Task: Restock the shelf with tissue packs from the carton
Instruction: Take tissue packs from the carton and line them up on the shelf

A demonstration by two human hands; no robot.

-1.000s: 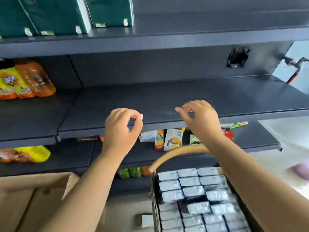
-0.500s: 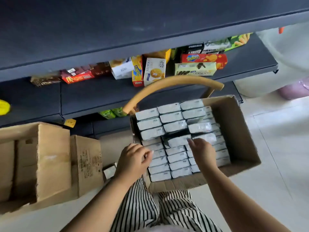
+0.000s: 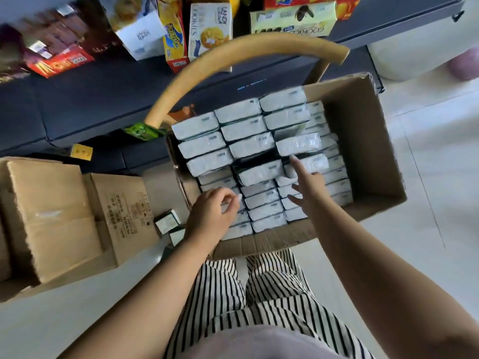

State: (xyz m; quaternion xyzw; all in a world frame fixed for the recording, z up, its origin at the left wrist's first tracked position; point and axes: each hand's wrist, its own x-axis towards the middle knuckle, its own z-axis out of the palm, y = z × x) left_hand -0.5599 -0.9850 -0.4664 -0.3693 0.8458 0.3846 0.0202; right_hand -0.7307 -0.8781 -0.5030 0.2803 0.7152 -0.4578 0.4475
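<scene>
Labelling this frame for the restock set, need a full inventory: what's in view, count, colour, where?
carton: one, brown cardboard, open, centre right on the floor
tissue packs: dozens, exact count unclear, white tops, stacked in rows inside the carton
curved handle: one, tan, arching above the carton's far end
closed boxes: at least two, brown cardboard, left on the floor
loose small packs: two, white and dark green, on the floor between the boxes and the carton
shelf: dark grey, across the top
snack boxes: several, yellow, white, red, on the shelf
green packets: count unclear, lower shelf, by the handle's base
striped trousers: black and white, bottom centre
left hand: curled, over the carton's near left corner
right hand: fingers spread, reaching onto the packs
</scene>
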